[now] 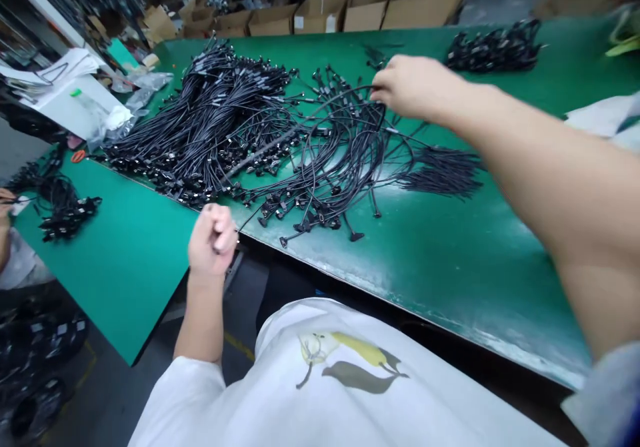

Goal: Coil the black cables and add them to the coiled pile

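My right hand (400, 87) reaches over the loose heap and pinches a black cable (320, 110) between thumb and fingers. That cable slants down and left across the heap, blurred, toward my left hand (214, 237). Held in front of the table edge, my left hand is curled closed, and a thin black cable end shows beside its fingers; the grip itself is partly hidden. Below my right hand lies a loose pile of black cables (345, 160) with small black connectors. To its left is a larger stack of black cables (210, 113), lying roughly parallel.
Short black strips (443, 170) lie right of the loose pile on the green table (475, 253). A bundle of black cables (495, 48) sits at the back right. Cardboard boxes (320, 17) line the far edge. At left are orange-handled scissors (79, 156) and another person's hand (5, 200).
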A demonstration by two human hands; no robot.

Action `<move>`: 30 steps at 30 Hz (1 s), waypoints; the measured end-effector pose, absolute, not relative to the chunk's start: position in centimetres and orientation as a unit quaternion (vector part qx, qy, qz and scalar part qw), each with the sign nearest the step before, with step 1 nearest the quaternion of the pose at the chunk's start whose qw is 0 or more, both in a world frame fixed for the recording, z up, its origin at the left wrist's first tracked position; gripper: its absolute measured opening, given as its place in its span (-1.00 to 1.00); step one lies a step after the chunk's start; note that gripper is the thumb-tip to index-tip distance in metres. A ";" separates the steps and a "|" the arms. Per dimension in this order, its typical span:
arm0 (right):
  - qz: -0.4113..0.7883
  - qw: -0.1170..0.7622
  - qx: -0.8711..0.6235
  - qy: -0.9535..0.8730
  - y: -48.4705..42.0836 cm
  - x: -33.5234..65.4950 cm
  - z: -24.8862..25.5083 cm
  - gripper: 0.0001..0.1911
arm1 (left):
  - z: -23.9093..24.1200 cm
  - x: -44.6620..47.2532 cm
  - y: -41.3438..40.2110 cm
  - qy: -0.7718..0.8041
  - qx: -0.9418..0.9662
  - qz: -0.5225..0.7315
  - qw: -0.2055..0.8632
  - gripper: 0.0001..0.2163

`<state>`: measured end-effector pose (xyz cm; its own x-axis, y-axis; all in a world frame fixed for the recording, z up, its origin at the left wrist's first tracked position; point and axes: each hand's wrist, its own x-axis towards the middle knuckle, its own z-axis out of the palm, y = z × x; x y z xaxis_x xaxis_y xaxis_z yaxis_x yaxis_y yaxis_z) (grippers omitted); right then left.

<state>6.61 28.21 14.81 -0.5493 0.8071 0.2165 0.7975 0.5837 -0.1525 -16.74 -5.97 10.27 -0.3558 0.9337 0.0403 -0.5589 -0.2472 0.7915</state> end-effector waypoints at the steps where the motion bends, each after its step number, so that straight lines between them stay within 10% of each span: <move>1: 0.035 0.150 -0.456 -0.877 28.4 7.2 13.8 -0.72 | 10.7 -17.4 -6.5 0.329 0.254 0.762 0.496 -0.76; 6: 0.238 0.479 -0.314 -0.785 24.1 7.9 14.7 -0.71 | 11.2 -17.6 -7.2 0.348 0.278 0.740 0.505 -0.76; 9: 0.155 0.587 -0.238 -0.758 21.4 8.5 19.0 -0.63 | 10.3 -16.3 -6.5 0.435 0.342 0.659 0.510 -0.74; 15: -0.141 0.206 -0.532 -0.809 18.1 12.9 20.8 -0.61 | 9.7 -18.6 -5.5 0.487 0.295 0.744 0.349 -0.73; 20: -0.029 -0.089 -0.333 -0.938 9.5 12.2 13.2 -0.90 | 9.0 -16.2 -3.7 0.576 0.353 0.710 0.200 -0.79; 30: 0.044 0.073 -0.229 -0.970 9.8 11.7 13.9 -0.64 | 6.7 -8.8 -3.4 0.456 0.483 0.451 0.596 -0.68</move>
<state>11.69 9.79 13.88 -0.8843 0.4512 0.1205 0.4384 0.8909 -0.1185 -8.78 -3.44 6.71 0.1771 0.9782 -0.1083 -0.0978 0.1270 0.9871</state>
